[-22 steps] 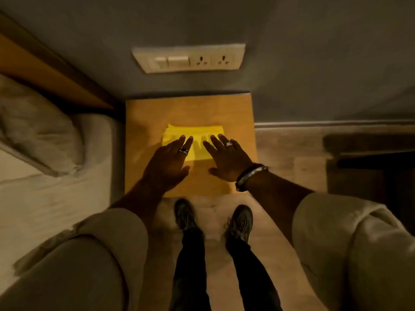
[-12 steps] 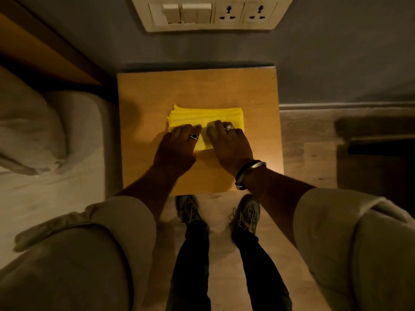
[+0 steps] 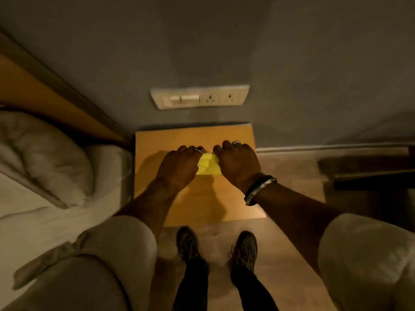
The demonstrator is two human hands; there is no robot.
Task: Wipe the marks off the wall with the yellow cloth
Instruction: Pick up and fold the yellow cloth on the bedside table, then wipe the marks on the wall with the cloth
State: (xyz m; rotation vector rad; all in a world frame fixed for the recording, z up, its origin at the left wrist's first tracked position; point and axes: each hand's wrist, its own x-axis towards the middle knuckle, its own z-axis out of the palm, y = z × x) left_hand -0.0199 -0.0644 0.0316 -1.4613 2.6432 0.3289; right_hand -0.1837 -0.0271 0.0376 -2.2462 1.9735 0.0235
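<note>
Head view shows the yellow cloth [image 3: 207, 165] lying on the wooden worktop [image 3: 235, 199], mostly covered, with only a bunched strip visible between the two hands. Its long axis appears to run left to right, parallel to the wall [image 3: 202, 41] beyond the fingertips, though its ends are hidden. The left hand [image 3: 179, 166] and right hand [image 3: 239, 163] each have a grip curled down onto the cloth; whether the fingers are actually clamped on it I cannot tell. Wiping looks not yet begun: the cloth is still on the worktop, below the switch plate [image 3: 199, 96], and no marks can be made out on the wall.
</note>
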